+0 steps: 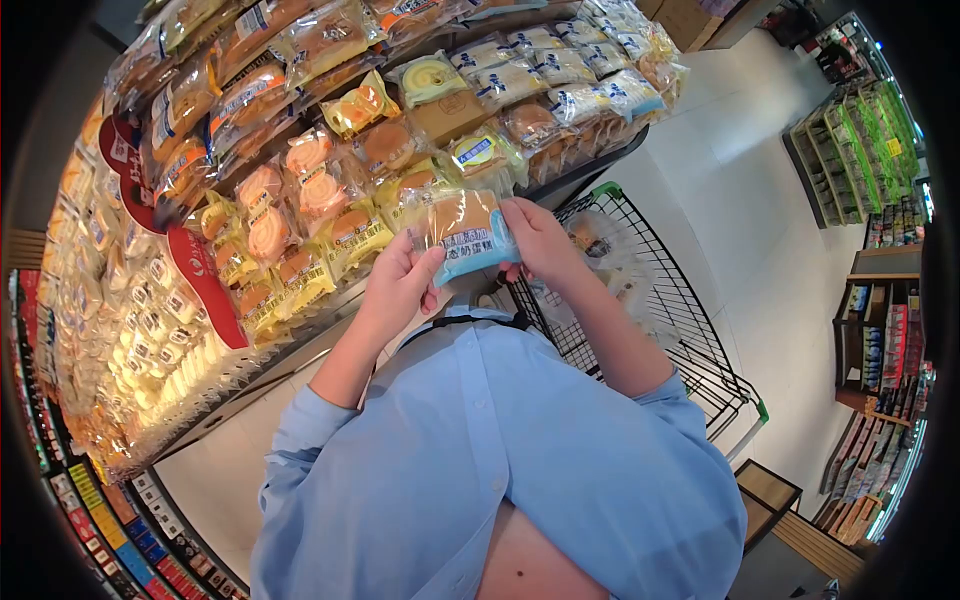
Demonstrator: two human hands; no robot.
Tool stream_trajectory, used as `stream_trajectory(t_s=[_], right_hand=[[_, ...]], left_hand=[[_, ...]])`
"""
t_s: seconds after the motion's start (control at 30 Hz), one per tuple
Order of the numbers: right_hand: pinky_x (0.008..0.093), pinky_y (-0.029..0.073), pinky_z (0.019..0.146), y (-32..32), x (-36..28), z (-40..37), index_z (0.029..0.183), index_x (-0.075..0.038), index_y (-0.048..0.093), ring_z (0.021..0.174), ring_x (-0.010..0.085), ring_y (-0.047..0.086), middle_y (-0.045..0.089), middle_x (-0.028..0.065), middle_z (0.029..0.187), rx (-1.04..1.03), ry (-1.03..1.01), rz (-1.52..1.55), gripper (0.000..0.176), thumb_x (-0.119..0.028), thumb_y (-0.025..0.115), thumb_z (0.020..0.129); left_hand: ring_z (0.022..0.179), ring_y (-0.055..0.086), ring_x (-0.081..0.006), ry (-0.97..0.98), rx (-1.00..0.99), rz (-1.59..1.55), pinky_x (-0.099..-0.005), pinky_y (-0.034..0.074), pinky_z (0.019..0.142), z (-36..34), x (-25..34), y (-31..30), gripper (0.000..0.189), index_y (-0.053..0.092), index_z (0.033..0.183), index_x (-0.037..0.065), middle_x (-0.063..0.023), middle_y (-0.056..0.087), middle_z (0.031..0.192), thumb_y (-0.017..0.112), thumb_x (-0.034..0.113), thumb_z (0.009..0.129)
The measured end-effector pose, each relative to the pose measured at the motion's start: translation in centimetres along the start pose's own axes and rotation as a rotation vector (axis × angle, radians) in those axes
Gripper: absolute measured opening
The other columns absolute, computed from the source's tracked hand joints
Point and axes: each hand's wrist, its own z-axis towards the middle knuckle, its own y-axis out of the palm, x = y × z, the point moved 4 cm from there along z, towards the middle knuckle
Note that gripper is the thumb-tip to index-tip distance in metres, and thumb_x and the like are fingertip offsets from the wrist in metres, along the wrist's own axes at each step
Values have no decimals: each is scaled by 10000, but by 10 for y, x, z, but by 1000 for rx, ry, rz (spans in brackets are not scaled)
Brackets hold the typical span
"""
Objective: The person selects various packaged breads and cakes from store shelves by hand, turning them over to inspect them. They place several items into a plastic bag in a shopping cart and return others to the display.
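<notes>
**One pack, two hands**

My left hand (398,282) and right hand (541,240) are both closed on a single pack (468,236). The fingers of each are curled over one side edge. I hold it up in front of my chest, with its blue label facing me.

Just beyond the pack, and spreading away to its left, is one sloped display (250,215). It is crowded with wrapped breads and cakes, too many to count.

Below my right hand and out to its right stands one wire cart (668,300). There are pale wrapped goods inside; how many I cannot tell.

Farther right, across the pale floor (770,250), stand shelves (850,150) of goods.
</notes>
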Motion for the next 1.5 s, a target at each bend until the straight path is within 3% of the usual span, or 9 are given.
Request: stream_trajectory(t_s=[0.23, 0.57, 0.77, 0.83, 0.93, 1.03, 1.1, 1.37, 1.5], right_hand=[[342, 479, 461, -27, -26, 61, 949, 18, 583, 466, 187, 581, 578, 119, 638, 123, -166, -214, 370, -332, 469, 987], [493, 499, 838, -51, -63, 145, 1082, -38, 632, 959, 405, 641, 687, 204, 985, 383, -530, -683, 287, -257, 498, 954], [501, 500, 848, -51, -37, 157, 1169, -18, 588, 963, 407, 642, 682, 215, 1007, 449, -700, -692, 294, -203, 535, 946], [505, 499, 850, -52, -33, 154, 1182, -10, 579, 956, 413, 641, 682, 219, 998, 449, -797, -665, 297, -184, 533, 945], [487, 504, 841, -55, -44, 120, 1186, 8, 584, 946, 414, 639, 678, 226, 985, 639, -961, -599, 302, -169, 538, 945], [392, 533, 708, -63, -37, 78, 1185, 8, 599, 793, 302, 678, 699, 162, 940, 416, -650, -210, 311, -196, 541, 958], [211, 436, 508, -66, -13, 56, 1189, -27, 609, 598, 62, 584, 697, 34, 899, 124, -392, 124, 291, -223, 528, 989], [228, 446, 503, -109, 198, -15, 1126, -78, 625, 632, 97, 602, 663, 14, 875, 244, 97, 297, 303, -333, 573, 970], [254, 481, 567, -115, 296, -39, 1089, -55, 622, 710, 111, 599, 647, 31, 885, 398, 300, 366, 297, -319, 548, 976]], left_hand=[[518, 538, -101, 55, 144, 298, -242, 437, 466, 43, 27, 4, 485, 348, 1428, 7, -27, 554, 657, 523, 180, 1010], [556, 620, -248, 270, 291, 874, -359, 503, 546, 148, 37, -27, 593, 343, 1416, -52, -136, 655, 705, 600, 229, 962], [1051, 628, -376, 429, 331, 1367, -453, 503, 870, 135, 60, 3, 635, 422, 1421, 13, -217, 637, 1197, 651, 299, 902], [1305, 461, -376, 753, 374, 1524, -494, 384, 1057, 143, 54, 14, 661, 400, 1462, 70, -234, 460, 1431, 638, 331, 903], [1393, 350, -377, 652, 330, 1601, -548, 268, 1134, 162, 43, 15, 672, 355, 1499, 109, -213, 376, 1500, 604, 347, 923], [1408, 333, -366, 595, 320, 1585, -563, 265, 1135, 173, 36, 7, 681, 322, 1518, 133, -179, 363, 1517, 590, 352, 931], [1395, 361, -349, 630, 328, 1595, -581, 274, 1122, 176, 33, 6, 697, 344, 1499, 132, -150, 359, 1526, 628, 355, 903], [1356, 391, -406, 799, 295, 1564, -553, 308, 1103, 157, 48, 39, 615, 391, 1467, 84, -232, 414, 1461, 610, 268, 922], [1215, 509, -421, 908, -210, 1189, -439, 457, 986, 132, 39, 98, 511, 483, 1377, 30, -236, 501, 1370, 612, 165, 901]])
